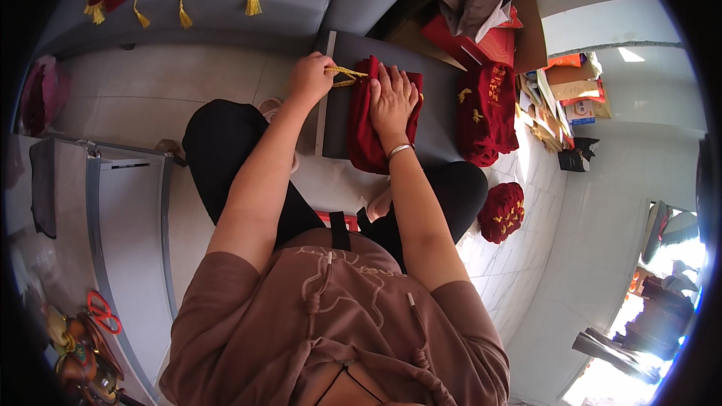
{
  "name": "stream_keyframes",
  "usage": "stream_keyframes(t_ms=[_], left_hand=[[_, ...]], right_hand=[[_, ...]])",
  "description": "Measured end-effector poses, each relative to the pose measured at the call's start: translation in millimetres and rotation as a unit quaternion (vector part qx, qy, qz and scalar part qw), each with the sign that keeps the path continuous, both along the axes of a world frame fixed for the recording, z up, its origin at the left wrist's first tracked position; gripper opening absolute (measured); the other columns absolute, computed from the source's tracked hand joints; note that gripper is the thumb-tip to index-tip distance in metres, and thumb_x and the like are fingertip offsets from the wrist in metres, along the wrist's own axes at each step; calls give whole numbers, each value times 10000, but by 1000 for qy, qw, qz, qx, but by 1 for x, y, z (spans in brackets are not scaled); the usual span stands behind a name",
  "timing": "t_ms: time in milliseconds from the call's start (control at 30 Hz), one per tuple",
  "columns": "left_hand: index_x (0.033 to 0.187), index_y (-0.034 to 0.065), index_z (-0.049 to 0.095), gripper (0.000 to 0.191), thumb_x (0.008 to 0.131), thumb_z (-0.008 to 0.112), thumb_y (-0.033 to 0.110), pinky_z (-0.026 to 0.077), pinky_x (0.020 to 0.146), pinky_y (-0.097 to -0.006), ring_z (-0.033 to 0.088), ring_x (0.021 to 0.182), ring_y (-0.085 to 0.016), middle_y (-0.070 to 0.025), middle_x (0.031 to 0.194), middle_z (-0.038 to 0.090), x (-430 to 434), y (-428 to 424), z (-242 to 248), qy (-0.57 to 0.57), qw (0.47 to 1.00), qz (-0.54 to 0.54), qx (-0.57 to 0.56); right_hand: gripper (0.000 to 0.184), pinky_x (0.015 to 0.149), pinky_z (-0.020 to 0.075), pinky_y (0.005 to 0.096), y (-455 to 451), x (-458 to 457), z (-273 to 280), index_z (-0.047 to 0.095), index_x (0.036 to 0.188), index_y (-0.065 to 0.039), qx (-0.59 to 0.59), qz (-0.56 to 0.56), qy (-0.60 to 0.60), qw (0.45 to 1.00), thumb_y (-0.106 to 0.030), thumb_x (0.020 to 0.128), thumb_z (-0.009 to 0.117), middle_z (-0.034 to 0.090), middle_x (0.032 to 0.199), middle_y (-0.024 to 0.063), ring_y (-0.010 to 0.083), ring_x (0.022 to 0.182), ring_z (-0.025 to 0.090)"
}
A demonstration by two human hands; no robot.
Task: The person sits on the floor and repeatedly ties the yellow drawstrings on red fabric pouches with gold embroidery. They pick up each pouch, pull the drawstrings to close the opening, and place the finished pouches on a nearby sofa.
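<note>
A dark red cloth drawstring pouch lies on the grey padded seat in front of me. My left hand grips the yellow twisted cord, which stretches from the pouch's left side. Pressed flat on the cloth is my right hand, fingers spread a little, with a ring and a bracelet. Part of the pouch is covered by that hand. To its right, a stack of red pouches with yellow cords and yellow lettering rests at the seat's edge.
More red cloth with yellow tassels hangs over the grey sofa. On the floor at right sits a red bundle. A red box stands behind the seat. Red-handled scissors lie at lower left. Cardboard and packets lean by the wall.
</note>
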State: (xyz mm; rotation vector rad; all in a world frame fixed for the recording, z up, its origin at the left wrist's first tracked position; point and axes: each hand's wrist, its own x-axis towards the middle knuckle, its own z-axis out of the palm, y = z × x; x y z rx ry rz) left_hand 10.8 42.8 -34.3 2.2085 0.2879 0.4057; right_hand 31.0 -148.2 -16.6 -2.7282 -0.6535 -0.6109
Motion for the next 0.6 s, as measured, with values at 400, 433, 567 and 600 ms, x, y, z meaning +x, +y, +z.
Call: stream_keyframes(t_ms=[400, 433, 567, 600], left_hand=[[838, 48, 675, 136, 754, 724, 143, 492, 706, -394, 612, 806, -310, -113, 846, 633, -2, -4, 0, -8, 996, -85, -22], [817, 54, 670, 98, 756, 711, 118, 492, 715, -400, 603, 816, -311, -107, 845, 622, -2, -4, 0, -37, 997, -65, 32], [779, 81, 650, 34, 756, 668, 64, 497, 754, -419, 582, 847, -311, -84, 865, 605, -2, -3, 7, -60, 985, 9, 163], [791, 83, 651, 44, 757, 661, 57, 498, 754, -418, 582, 852, -308, -81, 868, 601, -3, -3, 8, -53, 984, 14, 169]], right_hand=[[464, 1104, 223, 484, 0, -1, 0, 531, 1340, -172, 0, -5, 1, 1000, -433, 993, 368, 507, 1360, 127, 311, 1299, 419], [460, 1104, 223, 480, 0, -1, 0, 521, 1349, -182, -6, -7, -1, 1000, -432, 998, 359, 505, 1363, 120, 305, 1300, 419], [453, 1103, 223, 469, -1, -1, 1, 503, 1367, -199, -18, -11, -8, 1000, -427, 1008, 344, 502, 1364, 107, 294, 1299, 420], [453, 1103, 224, 469, -1, -2, 1, 504, 1366, -199, -18, -12, -5, 1000, -426, 1008, 345, 503, 1362, 107, 294, 1298, 421]])
